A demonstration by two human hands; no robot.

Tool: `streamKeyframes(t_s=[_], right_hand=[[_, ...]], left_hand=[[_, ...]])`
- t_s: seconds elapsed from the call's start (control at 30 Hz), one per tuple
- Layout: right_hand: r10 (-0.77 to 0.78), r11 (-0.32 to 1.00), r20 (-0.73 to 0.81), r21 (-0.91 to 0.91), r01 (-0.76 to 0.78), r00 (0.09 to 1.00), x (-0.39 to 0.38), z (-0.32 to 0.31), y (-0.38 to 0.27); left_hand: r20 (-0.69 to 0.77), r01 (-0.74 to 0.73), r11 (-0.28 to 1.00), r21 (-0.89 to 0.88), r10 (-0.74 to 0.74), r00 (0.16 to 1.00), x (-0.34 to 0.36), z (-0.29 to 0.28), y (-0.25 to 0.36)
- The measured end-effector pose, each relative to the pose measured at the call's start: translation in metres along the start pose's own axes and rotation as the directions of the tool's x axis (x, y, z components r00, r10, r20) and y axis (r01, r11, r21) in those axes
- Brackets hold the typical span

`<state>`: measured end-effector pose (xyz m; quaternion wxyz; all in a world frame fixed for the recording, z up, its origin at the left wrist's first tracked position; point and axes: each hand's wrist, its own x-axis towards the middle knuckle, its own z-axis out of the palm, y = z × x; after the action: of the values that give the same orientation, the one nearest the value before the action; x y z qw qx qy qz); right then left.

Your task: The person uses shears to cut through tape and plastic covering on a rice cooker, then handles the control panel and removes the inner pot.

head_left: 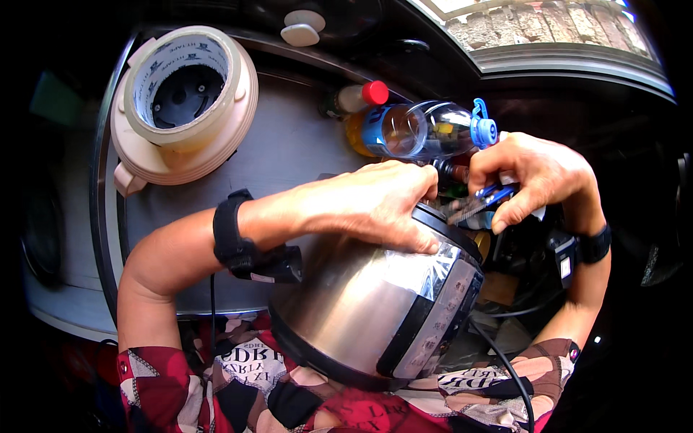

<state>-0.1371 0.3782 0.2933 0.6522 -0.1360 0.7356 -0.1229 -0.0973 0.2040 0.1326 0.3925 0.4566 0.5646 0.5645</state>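
We see the steel cooker tilted across the tabletop's near edge, apparently to present its end; the left hand curls over its rim, presumably bracing it; the right hand pinches a blue-handled tool beside that rim.

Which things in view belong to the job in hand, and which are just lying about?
In the job:
- steel cooker, tilted, with the left hand on it
- blue-handled tool, held at its rim by the right hand

Apparently lying about, untouched:
- tape roll on a cream round part
- blue-capped bottle
- red-capped bottle
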Motion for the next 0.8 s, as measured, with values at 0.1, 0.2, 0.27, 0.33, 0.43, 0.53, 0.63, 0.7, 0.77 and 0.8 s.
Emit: streamKeyframes(t_s=[0.1,0.2,0.27,0.33,0.43,0.53,0.63,0.7,0.77,0.8], right_hand=[[0.018,0.999,-0.632,0.041,0.011,0.775,-0.031,0.051,-0.005],[0.217,0.971,-0.836,0.239,-0.022,0.505,-0.032,0.1,-0.017],[0.112,0.991,-0.944,0.127,0.03,0.311,-0.02,0.176,-0.009],[0.155,0.987,-0.954,0.159,-0.005,0.255,-0.017,0.201,-0.015],[0.064,0.998,-0.989,0.063,-0.006,0.132,-0.007,0.238,-0.02],[0.046,0.999,-0.995,0.044,-0.026,0.088,0.0,0.255,-0.019],[-0.114,0.988,-0.993,-0.109,-0.11,-0.039,0.018,0.272,-0.009],[-0.177,0.977,-0.982,-0.168,-0.13,-0.065,0.023,0.272,-0.009],[-0.189,0.976,-0.978,-0.178,-0.128,-0.083,0.024,0.272,-0.009],[-0.186,0.974,-0.979,-0.174,-0.142,-0.081,0.024,0.275,-0.008]], left_hand=[[-0.354,-0.221,0.898,0.38,0.362,0.862,-0.019,0.023,0.011],[-0.401,-0.252,0.654,0.713,0.675,0.62,-0.017,0.035,0.013],[-0.259,-0.301,0.447,0.842,0.826,0.501,-0.033,0.053,0.005],[-0.222,-0.293,0.389,0.873,0.853,0.472,-0.032,0.056,0.005],[-0.201,-0.278,0.357,0.892,0.863,0.463,-0.038,0.063,0.005],[-0.232,-0.256,0.402,0.879,0.831,0.506,-0.041,0.067,0.002],[-0.197,-0.255,0.399,0.881,0.798,0.57,-0.048,0.063,0.005],[-0.188,-0.257,0.424,0.869,0.761,0.62,-0.047,0.061,0.006],[-0.188,-0.248,0.446,0.86,0.728,0.659,-0.048,0.061,0.009],[-0.196,-0.238,0.476,0.847,0.694,0.693,-0.048,0.063,0.01]])
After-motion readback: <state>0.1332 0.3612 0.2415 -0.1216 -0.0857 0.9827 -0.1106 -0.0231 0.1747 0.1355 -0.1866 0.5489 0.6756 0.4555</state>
